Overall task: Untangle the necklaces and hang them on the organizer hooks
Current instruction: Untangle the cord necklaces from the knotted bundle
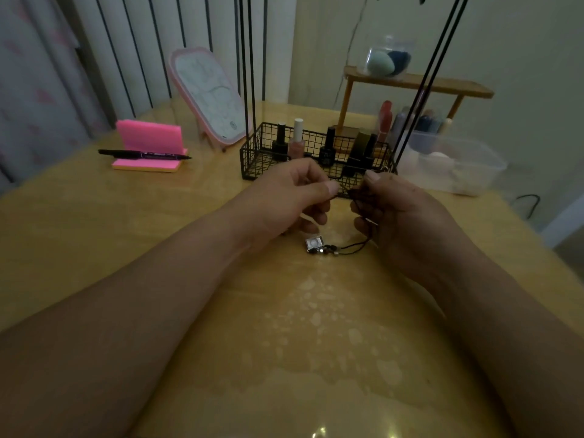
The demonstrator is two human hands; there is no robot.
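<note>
Necklaces (356, 195): I see their dark cords tangled between my two hands, just near of the wire basket (252, 153). My left hand (284, 197) pinches one end and my right hand (401, 213) grips the other. A silver pendant (314, 243) hangs low over the surface (189, 222).

The table (158, 235) is honey-yellow wood grain, mottled with pale blotches near its front. A black cord (354, 246) carries a silver square pendant (314, 243). The wire basket (252, 159) is a black grid holding black bottles (327, 147) and a pale pink bottle (296, 143) with a white cap. The sticky notes (148, 135) are hot pink, the pen (142, 154) black. One sponge (380, 65) is mint green, the other sponge (400, 60) dark blue. The curtain (31, 90) is grey with faint pink marks.
</note>
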